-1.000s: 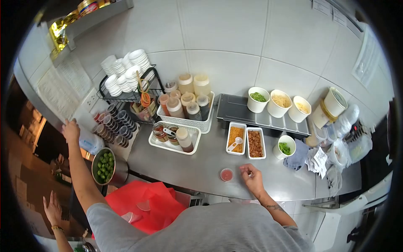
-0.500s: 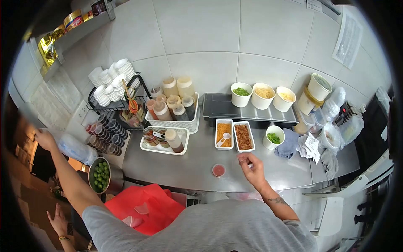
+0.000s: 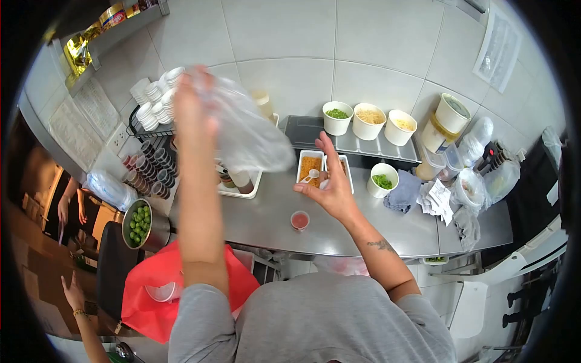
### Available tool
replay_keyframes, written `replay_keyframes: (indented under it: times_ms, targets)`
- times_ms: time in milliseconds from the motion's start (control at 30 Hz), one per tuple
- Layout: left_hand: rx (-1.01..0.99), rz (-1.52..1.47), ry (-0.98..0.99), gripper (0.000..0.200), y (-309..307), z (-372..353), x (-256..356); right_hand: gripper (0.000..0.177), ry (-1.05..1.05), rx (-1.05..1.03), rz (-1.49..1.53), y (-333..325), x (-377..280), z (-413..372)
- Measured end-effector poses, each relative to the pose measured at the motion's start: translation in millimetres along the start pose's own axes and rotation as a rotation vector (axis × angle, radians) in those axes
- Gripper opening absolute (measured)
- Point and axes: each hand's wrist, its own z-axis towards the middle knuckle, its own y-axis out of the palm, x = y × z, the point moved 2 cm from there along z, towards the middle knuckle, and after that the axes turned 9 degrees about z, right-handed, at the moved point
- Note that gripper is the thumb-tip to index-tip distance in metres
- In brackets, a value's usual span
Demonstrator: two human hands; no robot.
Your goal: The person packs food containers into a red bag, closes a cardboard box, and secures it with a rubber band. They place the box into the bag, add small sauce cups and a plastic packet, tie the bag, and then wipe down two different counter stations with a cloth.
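The left hand (image 3: 196,100) grips a blurred clear plastic bag (image 3: 251,130) raised above the bench (image 3: 272,227), while the right hand (image 3: 331,190), fingers spread wide, hovers near the small sauce cup (image 3: 299,221).

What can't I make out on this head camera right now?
Head view throughout:
Left hand: fingers blurred by motion.
Plastic bag: any contents, blurred too.
Pale bottle by the wall: lower part behind the bag.
Right white tray: filling mostly behind the right hand.
Wall sheets: print too small.

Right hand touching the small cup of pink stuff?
Apart: the head view shows bare counter between the right hand and the small cup.
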Motion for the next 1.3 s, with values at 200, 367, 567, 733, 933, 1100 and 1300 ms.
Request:
replay_keyframes:
  times_ms: [200, 367, 567, 733, 933, 1100, 1300]
  targets:
    - [-0.232, -0.005, -0.207, 0.013, 30, -67, -121, 0.05, 0.108, -0.065, 0.146, -35, 6, -19]
    - [-0.173, 0.679, 0.294, 0.032, 16, -121, -105, 0.016, 0.099, 0.256, 0.055, -69, 5, -32]
    - [-0.668, 0.955, 0.718, 0.049, 30, -194, -92, 0.013, 0.08, 0.171, 0.018, -61, -4, -46]
    - [-0.605, 0.763, 0.184, 0.05, -1, -176, -128, 0.008, 0.764, -0.281, 0.889, -61, -15, -63]
    - [-0.696, -0.008, -0.514, 0.061, -26, -182, -142, 0.014, 0.273, -0.13, 0.224, -64, 24, -71]
    - [-0.755, 0.291, -0.435, 0.054, -30, -199, -143, 0.035, 0.635, 0.242, 0.494, -63, 37, -68]
    - [-0.752, 0.936, 0.645, 0.031, -12, -223, -100, 0.032, 0.733, 0.106, 0.322, -55, 48, -75]
